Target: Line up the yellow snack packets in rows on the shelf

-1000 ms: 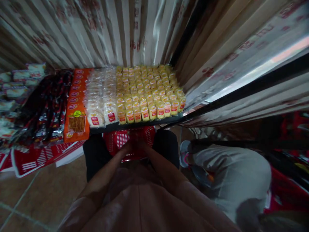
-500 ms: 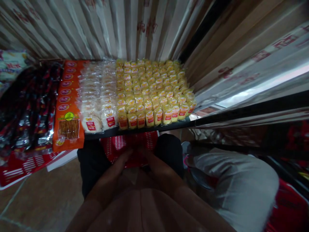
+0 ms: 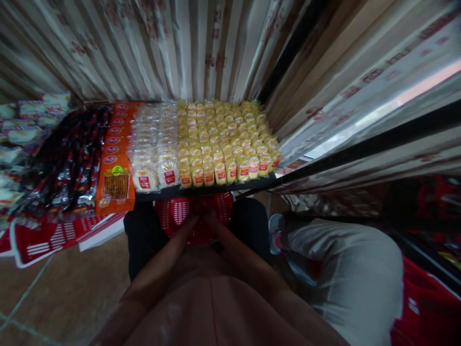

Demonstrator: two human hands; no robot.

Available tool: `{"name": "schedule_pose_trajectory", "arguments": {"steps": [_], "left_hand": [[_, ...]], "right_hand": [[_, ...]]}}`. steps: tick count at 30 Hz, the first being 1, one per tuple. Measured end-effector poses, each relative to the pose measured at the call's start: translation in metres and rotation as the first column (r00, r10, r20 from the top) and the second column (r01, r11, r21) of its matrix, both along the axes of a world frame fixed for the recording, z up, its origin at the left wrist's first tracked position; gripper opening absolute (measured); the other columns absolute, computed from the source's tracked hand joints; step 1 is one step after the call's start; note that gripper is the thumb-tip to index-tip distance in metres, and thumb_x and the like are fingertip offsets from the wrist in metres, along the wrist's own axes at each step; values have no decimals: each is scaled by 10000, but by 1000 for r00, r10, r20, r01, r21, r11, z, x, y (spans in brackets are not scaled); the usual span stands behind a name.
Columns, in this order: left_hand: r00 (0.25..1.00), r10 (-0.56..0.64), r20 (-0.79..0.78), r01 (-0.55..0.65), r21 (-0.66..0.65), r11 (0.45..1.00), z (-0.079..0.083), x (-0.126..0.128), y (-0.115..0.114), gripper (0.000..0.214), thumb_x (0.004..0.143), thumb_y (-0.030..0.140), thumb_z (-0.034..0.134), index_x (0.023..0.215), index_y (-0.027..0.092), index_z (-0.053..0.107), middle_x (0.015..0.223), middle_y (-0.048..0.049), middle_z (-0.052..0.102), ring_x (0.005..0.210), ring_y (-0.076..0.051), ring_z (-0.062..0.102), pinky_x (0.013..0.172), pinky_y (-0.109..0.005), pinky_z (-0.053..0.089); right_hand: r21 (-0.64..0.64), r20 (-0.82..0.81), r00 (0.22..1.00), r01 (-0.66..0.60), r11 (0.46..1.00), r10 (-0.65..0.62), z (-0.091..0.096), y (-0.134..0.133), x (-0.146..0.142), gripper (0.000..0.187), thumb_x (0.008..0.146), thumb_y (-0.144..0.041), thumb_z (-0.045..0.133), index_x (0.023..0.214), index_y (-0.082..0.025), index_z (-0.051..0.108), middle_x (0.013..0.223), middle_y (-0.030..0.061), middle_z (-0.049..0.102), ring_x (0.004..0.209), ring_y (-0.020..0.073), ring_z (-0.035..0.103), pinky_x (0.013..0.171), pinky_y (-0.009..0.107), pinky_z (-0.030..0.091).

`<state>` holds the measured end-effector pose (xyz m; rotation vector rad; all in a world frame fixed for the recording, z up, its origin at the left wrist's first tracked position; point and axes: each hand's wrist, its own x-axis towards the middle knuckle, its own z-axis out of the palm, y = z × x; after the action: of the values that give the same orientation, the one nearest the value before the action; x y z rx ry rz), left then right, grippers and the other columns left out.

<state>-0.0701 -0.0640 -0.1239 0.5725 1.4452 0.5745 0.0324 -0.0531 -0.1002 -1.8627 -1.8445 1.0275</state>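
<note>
Red basket [image 3: 173, 214] half hidden behind left hand [image 3: 189, 226] and right hand [image 3: 213, 224]; dim blur, cannot tell either grip

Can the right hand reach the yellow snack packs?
Probably yes: the right hand is at the red basket, close to the shelf edge, and nothing blocks the front yellow snack packs.

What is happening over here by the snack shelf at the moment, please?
A person faces a shelf, left hand and right hand together at the near rim of a red basket just below its edge; the grip is too dim to judge. The shelf carries rows of yellow packets, clear packets and orange boxes. Another person in light grey crouches at the right.
</note>
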Motion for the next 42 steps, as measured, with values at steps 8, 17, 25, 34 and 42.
{"name": "schedule_pose_trajectory", "arguments": {"steps": [8, 17, 25, 34, 42], "left_hand": [[982, 177, 66, -183, 82, 980, 44, -11, -4, 87, 637, 176, 637, 720, 157, 621, 582, -1, 625, 558, -125, 578, 537, -214, 430], [928, 235, 290, -278, 117, 953, 88, -16, -17, 208, 536, 186, 679, 736, 148, 636, 595, 0, 636, 518, -110, 568, 533, -222, 439], [904, 223, 364, -289, 139, 947, 125, -15, -32, 310, 492, 197, 716, 790, 158, 638, 667, -13, 671, 552, -114, 587, 530, -208, 418], [935, 216, 281, -305, 327, 895, 152, -6, -28, 409, 491, 203, 688, 896, 159, 649, 827, -36, 701, 708, -153, 625, 666, -251, 460], [977, 209, -49, -142, 583, 800, 149, 2, -11, 244, 602, 169, 667, 843, 156, 637, 782, -39, 682, 708, -144, 608, 700, -261, 477]], "right_hand": [[-72, -346, 930, 100, 992, -119, 14, -2, 0, 277, 774, -76, 488, 927, -195, 686, 938, 38, 703, 861, 163, 653, 801, 316, 530], [-56, -503, 849, 154, 987, -161, 46, -9, 6, 187, 707, -132, 541, 850, -192, 645, 904, 19, 689, 871, 158, 636, 861, 335, 494], [-85, -515, 835, 174, 981, -193, 63, -19, 10, 172, 722, -284, 570, 863, -190, 595, 745, 3, 665, 670, 146, 626, 669, 299, 518], [-40, -749, 662, -41, 998, -3, 83, -22, 16, 287, 702, -332, 599, 946, -182, 595, 921, 37, 709, 830, 182, 666, 780, 326, 519], [35, -666, 745, 78, 996, -36, 100, -12, 27, 245, 732, -262, 577, 968, -208, 620, 902, 26, 699, 784, 167, 661, 783, 324, 527]]}}
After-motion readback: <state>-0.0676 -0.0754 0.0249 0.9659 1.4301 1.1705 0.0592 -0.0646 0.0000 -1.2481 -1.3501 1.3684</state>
